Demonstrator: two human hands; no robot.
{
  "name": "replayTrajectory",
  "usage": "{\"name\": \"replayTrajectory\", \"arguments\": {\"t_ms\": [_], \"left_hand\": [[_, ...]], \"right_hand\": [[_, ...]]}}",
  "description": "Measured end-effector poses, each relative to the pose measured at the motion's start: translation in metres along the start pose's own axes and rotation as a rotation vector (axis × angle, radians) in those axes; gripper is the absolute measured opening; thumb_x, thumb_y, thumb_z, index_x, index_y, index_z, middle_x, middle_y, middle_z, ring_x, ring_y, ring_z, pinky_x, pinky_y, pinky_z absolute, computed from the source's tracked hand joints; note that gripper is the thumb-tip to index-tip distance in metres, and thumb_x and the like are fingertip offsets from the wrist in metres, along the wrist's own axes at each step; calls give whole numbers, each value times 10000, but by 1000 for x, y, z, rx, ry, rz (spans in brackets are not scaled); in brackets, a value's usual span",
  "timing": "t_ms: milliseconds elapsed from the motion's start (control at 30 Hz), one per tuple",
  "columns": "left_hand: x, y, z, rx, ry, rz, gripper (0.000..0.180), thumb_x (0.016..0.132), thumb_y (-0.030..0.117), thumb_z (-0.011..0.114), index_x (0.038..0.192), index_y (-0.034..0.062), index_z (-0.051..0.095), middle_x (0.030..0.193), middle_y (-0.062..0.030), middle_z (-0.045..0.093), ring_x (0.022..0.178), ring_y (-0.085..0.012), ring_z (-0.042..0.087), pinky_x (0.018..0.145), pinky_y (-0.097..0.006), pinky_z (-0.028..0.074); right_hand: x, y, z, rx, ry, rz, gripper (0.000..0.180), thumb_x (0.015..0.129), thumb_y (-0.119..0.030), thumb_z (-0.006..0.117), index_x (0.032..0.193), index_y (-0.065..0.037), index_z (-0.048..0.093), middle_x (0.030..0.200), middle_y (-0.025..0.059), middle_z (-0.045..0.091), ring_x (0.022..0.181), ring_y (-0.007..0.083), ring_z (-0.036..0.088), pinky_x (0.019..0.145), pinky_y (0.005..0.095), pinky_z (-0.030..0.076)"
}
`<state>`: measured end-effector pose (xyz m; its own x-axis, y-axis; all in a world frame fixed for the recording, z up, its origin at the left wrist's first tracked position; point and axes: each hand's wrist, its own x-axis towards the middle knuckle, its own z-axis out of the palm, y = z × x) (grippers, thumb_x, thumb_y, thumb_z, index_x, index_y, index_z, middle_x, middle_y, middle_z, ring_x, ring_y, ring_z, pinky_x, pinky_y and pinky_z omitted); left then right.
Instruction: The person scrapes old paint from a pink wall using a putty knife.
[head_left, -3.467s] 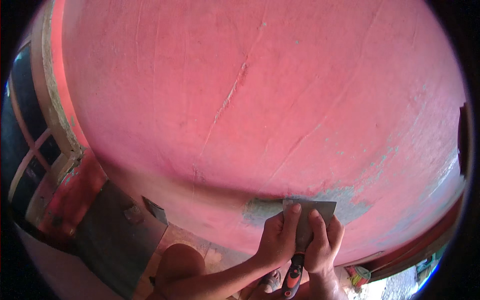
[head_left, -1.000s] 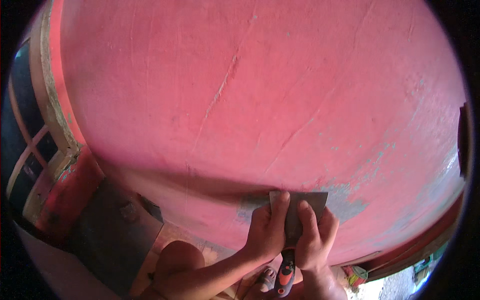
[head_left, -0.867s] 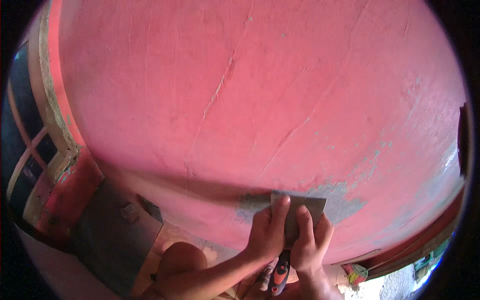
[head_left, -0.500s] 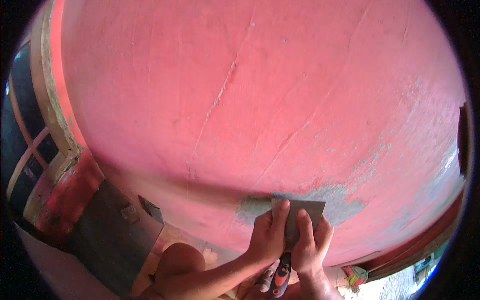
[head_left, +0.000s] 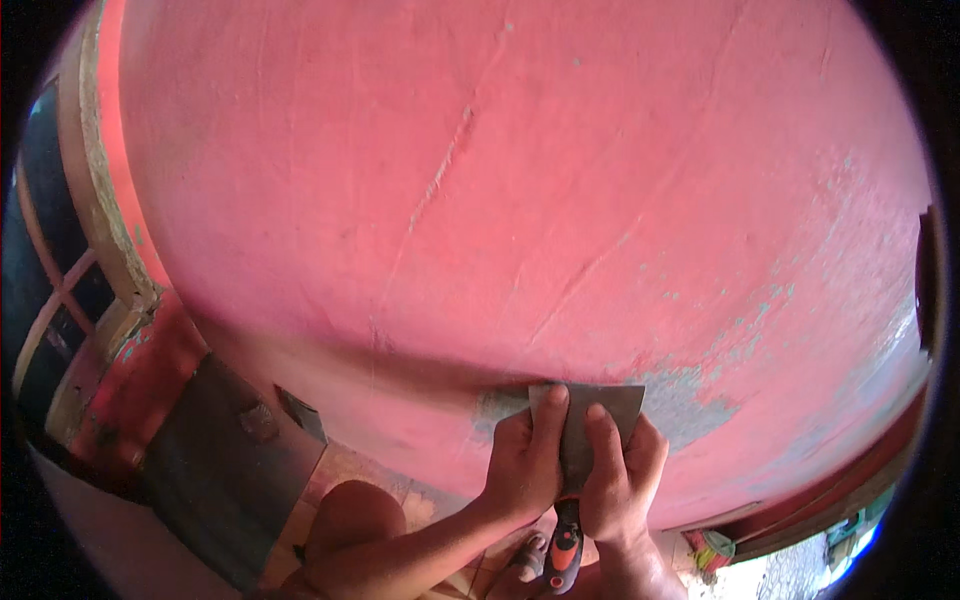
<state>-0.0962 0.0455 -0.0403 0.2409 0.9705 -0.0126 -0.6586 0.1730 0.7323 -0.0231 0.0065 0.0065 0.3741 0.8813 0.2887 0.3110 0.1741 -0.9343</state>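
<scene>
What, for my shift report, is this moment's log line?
left hand: holds scraper | right hand: holds scraper | scraper: at grey wall patch

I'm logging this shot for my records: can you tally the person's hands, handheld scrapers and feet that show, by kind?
Hands: 2 (left hand and right hand, both gripping the blade)
Scraper: 1, with a black-and-orange handle
Foot: 1, partly hidden
Total: 4

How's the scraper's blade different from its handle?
The blade is flat, grey and wide, while the handle is narrow, black and orange. The left hand and right hand hold the blade; the handle pokes out below them. Both are parts of one scraper.
</scene>
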Motion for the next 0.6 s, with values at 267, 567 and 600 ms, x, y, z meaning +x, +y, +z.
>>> {"name": "replayTrajectory", "arguments": {"t_ms": [267, 567, 600], "left_hand": [[-1, 6, -1, 227, -16, -52, 482, 1030, 445, 431, 966, 12, 635, 867, -18, 621, 796, -66, 521, 700, -252, 455], [1, -10, -3, 151, 37, -18, 492, 1022, 433, 470, 798, 20, 616, 702, 24, 577, 661, -36, 493, 552, -238, 421], [-2, -2, -2, 206, 51, 15, 494, 1020, 434, 474, 786, 21, 612, 694, 28, 565, 652, -34, 483, 547, -237, 413]], "right_hand": [[2, 15, -2, -62, 69, -77, 241, 959, -154, 552, 850, 53, 609, 699, 66, 627, 688, 87, 524, 573, 281, 448], [-4, 13, 1, 35, 70, 4, 251, 959, -162, 562, 873, 68, 614, 751, 60, 654, 701, 74, 533, 593, 266, 451], [-3, 9, 1, 35, 59, 7, 251, 959, -162, 562, 873, 68, 614, 751, 60, 654, 701, 74, 533, 593, 266, 451]]}}
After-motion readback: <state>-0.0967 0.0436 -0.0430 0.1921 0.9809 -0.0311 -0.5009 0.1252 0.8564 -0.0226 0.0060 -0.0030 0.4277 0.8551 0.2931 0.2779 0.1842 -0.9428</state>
